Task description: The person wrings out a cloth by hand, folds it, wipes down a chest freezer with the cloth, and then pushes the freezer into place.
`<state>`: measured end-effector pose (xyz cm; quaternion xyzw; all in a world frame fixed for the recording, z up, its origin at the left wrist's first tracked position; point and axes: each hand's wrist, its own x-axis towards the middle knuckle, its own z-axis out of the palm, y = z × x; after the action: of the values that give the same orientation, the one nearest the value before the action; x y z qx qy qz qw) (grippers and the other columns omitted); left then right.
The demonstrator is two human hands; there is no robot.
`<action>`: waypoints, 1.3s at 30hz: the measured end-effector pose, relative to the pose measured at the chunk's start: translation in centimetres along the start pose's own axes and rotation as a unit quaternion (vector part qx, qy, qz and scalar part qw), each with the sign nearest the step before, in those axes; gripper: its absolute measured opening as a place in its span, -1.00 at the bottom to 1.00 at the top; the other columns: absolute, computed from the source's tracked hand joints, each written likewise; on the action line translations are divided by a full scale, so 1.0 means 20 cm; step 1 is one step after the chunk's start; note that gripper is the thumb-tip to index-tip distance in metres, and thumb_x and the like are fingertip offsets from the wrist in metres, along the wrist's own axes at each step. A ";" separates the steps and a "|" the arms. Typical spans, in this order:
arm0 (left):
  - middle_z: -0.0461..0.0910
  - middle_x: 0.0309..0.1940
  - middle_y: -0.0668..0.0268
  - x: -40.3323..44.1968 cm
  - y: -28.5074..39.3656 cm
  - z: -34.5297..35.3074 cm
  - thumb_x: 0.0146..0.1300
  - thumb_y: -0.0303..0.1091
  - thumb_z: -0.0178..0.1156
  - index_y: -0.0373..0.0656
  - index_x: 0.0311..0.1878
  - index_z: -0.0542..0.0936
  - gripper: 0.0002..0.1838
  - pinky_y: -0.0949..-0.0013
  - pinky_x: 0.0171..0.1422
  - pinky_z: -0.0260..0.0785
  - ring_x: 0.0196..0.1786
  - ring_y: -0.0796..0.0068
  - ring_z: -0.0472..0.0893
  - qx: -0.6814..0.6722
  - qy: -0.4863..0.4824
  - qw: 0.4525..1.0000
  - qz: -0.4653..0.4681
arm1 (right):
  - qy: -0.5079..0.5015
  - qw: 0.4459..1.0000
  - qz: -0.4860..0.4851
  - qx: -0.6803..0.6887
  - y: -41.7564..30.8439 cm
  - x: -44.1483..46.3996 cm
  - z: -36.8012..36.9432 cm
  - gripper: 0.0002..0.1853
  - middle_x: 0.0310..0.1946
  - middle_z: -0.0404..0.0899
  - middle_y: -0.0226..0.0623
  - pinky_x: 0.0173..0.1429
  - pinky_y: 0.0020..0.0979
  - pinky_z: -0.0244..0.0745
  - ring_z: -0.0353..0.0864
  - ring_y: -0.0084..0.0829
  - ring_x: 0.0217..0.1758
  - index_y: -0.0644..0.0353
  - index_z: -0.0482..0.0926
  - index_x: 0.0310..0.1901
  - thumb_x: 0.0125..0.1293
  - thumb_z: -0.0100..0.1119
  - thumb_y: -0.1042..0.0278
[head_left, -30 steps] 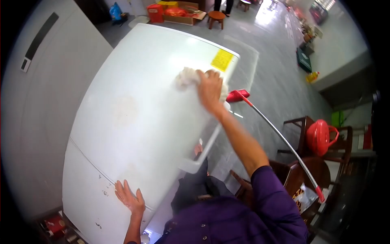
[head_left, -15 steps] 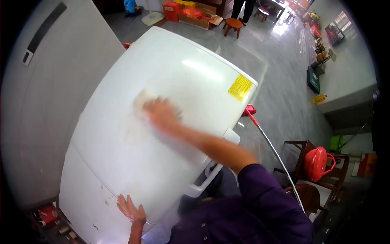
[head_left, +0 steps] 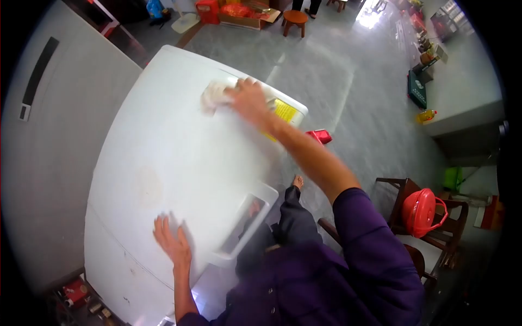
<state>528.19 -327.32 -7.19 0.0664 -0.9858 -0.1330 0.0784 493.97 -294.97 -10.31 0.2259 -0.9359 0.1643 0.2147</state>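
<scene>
A large white appliance panel [head_left: 157, 136], with a protruding white handle [head_left: 255, 220] on its near side, fills the middle of the view. My right hand [head_left: 251, 100] is closed on a pale, crumpled cloth [head_left: 216, 96], pressed against the panel near its far edge. Just right of that hand is a yellow printed label [head_left: 285, 110], partly covered by my forearm. Lower down, my left hand [head_left: 173, 242] rests flat on the panel, fingers spread and holding nothing. A thin seam and some dark marks show on the panel's lower left part.
Right of the panel, a red object [head_left: 319, 136] lies on the grey floor. A lidded red bucket [head_left: 421, 213] sits on a wooden chair. At the back are a wooden stool [head_left: 294, 22], a person's feet [head_left: 311, 13] and a cardboard box [head_left: 247, 20]. A grey wall [head_left: 60, 136] stands left.
My right hand and the cloth have moved from the panel's middle toward its far edge beside the label. My left hand has slid up the panel, and the camera view has shifted.
</scene>
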 end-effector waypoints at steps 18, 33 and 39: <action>0.20 0.46 -0.13 0.65 0.82 0.57 0.46 -0.11 0.11 -0.18 0.45 0.34 -0.41 -0.12 0.56 -0.09 0.51 -0.10 0.17 0.078 0.046 0.994 -0.067 | 0.025 0.976 0.077 0.201 0.18 -0.81 -0.40 -0.53 -0.11 0.51 -0.22 -0.02 -0.22 0.32 0.46 -0.22 -0.03 0.03 0.61 0.08 0.04 0.30 0.34; 0.18 0.49 -0.06 0.64 0.84 0.55 0.38 -0.22 0.16 -0.20 0.43 0.39 -0.42 -0.23 0.60 -0.21 0.56 -0.11 0.11 0.048 0.036 0.992 -0.109 | -0.160 0.947 0.022 0.277 0.64 -0.28 -0.42 -0.54 -0.12 0.52 -0.21 0.04 -0.19 0.43 0.51 -0.15 -0.01 -0.01 0.69 0.02 -0.01 0.47 0.34; 0.16 0.51 -0.03 0.67 0.86 0.52 0.36 -0.22 0.16 -0.18 0.44 0.39 -0.40 -0.27 0.60 -0.22 0.59 -0.12 0.08 0.057 0.018 0.990 -0.128 | -0.136 0.933 -0.021 0.333 0.63 0.07 -0.12 -0.56 -0.14 0.51 -0.21 0.01 -0.18 0.45 0.52 -0.13 -0.02 0.04 0.67 0.01 0.01 0.45 0.39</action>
<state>511.43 -310.32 -10.63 0.1991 -0.9735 -0.0841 0.0742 487.43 -283.84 -10.21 0.3241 -0.8427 0.4299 0.0010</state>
